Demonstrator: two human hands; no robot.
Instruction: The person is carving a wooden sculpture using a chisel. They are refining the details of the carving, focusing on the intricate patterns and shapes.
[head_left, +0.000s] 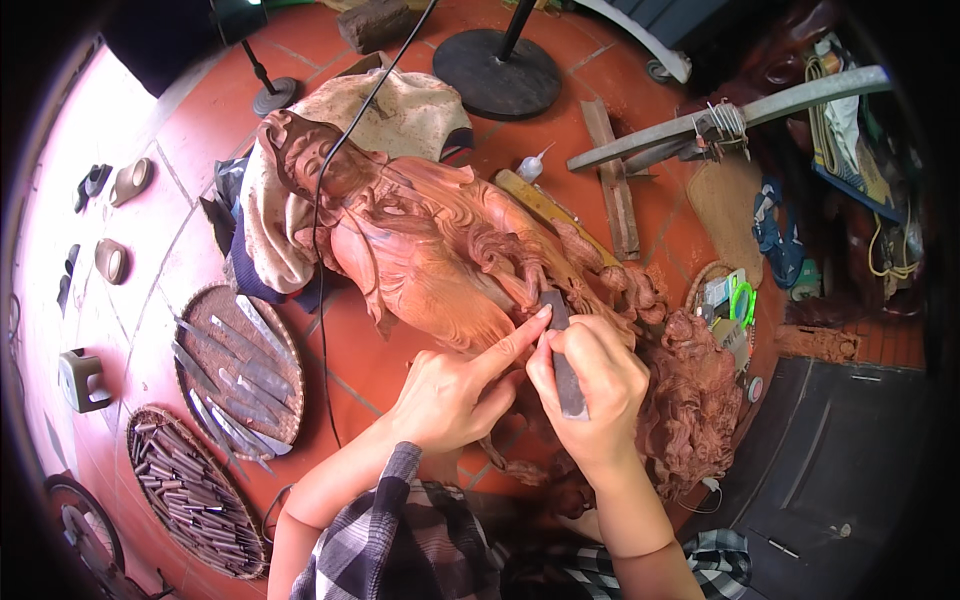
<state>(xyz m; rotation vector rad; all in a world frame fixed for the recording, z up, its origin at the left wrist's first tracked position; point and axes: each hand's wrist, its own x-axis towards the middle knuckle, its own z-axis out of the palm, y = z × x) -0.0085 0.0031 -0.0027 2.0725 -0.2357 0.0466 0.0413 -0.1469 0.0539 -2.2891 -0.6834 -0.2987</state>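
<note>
A reddish-brown carved wooden statue point(420, 265) of a robed figure lies on its back, its head toward the far left. My right hand point(595, 385) is closed around a flat dark-grey bar point(571, 388), like a blade or file; its far end meets the carving near the lower robe. The index finger of my left hand point(450, 400) is stretched out, its tip against the bar near that end. The other left fingers are loosely bent, with nothing seen in them. Whether the bar's end has an edge is hidden.
At left, one woven tray point(185, 350) holds several flat blades and another point(150, 420) many short rods. A cloth-covered cushion point(275, 240) supports the statue's head. A black cable point(322, 330) hangs across it. Another intricate carving point(690, 400) stands at right, beside a metal bar point(740, 115).
</note>
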